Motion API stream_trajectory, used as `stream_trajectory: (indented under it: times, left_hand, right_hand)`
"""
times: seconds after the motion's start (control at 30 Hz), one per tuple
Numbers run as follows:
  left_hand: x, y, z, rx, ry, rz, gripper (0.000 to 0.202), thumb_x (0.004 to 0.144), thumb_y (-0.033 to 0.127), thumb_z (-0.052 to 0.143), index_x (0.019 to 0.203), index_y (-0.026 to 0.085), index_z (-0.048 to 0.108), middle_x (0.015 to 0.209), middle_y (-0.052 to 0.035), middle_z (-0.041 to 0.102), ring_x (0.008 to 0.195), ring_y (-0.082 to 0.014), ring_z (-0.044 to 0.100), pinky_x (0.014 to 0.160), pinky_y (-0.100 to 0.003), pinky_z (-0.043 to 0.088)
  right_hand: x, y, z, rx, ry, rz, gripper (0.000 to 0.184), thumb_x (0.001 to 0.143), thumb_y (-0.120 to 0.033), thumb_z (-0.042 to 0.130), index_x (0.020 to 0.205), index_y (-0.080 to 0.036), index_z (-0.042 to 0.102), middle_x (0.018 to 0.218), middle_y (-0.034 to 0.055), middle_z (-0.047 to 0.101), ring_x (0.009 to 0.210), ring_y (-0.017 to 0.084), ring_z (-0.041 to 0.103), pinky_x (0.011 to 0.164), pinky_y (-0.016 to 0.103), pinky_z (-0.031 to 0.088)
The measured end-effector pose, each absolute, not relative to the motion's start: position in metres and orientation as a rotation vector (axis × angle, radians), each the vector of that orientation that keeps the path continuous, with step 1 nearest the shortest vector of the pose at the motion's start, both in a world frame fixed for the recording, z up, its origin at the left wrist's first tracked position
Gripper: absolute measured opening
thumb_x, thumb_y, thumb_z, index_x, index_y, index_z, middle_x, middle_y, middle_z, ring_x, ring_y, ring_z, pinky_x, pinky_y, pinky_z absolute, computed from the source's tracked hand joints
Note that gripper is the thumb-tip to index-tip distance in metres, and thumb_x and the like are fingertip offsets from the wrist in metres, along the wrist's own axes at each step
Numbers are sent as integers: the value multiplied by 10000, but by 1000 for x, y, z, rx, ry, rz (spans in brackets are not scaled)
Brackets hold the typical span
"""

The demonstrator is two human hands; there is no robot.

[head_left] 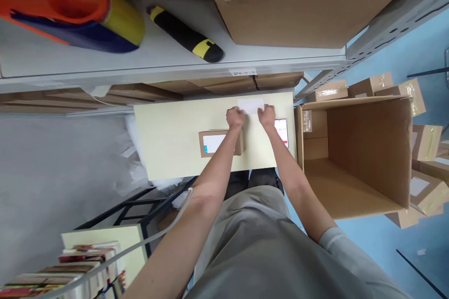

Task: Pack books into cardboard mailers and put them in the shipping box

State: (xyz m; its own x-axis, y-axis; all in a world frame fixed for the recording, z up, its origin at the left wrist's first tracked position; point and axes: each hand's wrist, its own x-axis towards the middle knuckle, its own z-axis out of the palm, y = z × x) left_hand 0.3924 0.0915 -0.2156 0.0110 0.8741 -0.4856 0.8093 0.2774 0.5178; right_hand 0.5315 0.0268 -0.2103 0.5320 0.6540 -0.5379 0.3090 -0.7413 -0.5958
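Observation:
A small white sheet of paper (250, 105) is stretched between my two hands over the far part of a pale yellow table (171, 126). My left hand (235, 117) is closed on its left edge, and my right hand (266, 115) pinches the right edge. Just below my left hand lies a small brown cardboard box (206, 151) with a white label (213, 142) on top; my left forearm covers part of it. Beside my right wrist rests a phone (282, 130) with a lit screen, partly behind the forearm.
A large open cardboard box (368, 135) stands right of the table, with several taped cartons (426, 191) beyond it. Above the table's far side runs a grey shelf (157, 58) bearing a tape dispenser (77, 13) and a black-and-yellow cutter (185, 32). Books (87, 266) sit lower left.

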Motion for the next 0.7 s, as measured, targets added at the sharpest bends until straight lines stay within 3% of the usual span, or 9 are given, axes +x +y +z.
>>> stream_trajectory:
  times: [0.2, 0.33, 0.47, 0.6, 0.7]
  left_hand:
    - [396, 85, -208, 1486, 1937, 147, 177, 1000, 272, 659, 1114, 250, 793, 1293, -133, 803, 1212, -291, 767, 1144, -438, 560]
    - [398, 84, -194, 1487, 1971, 205, 137, 1000, 307, 735, 1077, 215, 801, 1196, -139, 816, 1137, -297, 774, 1096, -437, 572]
    - [399, 79, -179, 1579, 1884, 235, 205, 1057, 298, 665, 1117, 192, 830, 1196, -148, 819, 1143, -304, 776, 1091, -427, 566]
    - [400, 60, -166, 1768, 1638, 314, 299, 1073, 253, 584, 1236, 211, 831, 1373, -142, 796, 1282, -325, 743, 1154, -453, 562]
    - [400, 43, -162, 1950, 1359, 272, 479, 972, 161, 646, 1437, 189, 758, 1515, -169, 731, 1469, -363, 645, 1238, -498, 539]
  right_hand:
    - [530, 27, -218, -2348, -806, 1078, 306, 1084, -237, 622, 1329, -88, 730, 1366, 245, 699, 1173, 332, 732, 1156, 455, 551]
    - [529, 27, -212, -2348, -768, 1101, 298, 1086, -236, 641, 1339, -104, 724, 1381, 239, 715, 1207, 339, 749, 1153, 467, 566]
    - [524, 28, -197, -2309, -748, 1040, 369, 1101, -308, 671, 1393, -84, 697, 1454, 261, 687, 1324, 350, 731, 1182, 452, 559]
    - [512, 28, -179, -2085, -725, 941, 518, 1071, -565, 716, 1401, -166, 701, 1484, 196, 703, 1354, 310, 719, 1174, 412, 572]
    - [510, 27, -172, -2057, -664, 920, 473, 1017, -546, 783, 1323, -191, 720, 1430, 164, 741, 1335, 292, 729, 1163, 392, 577]
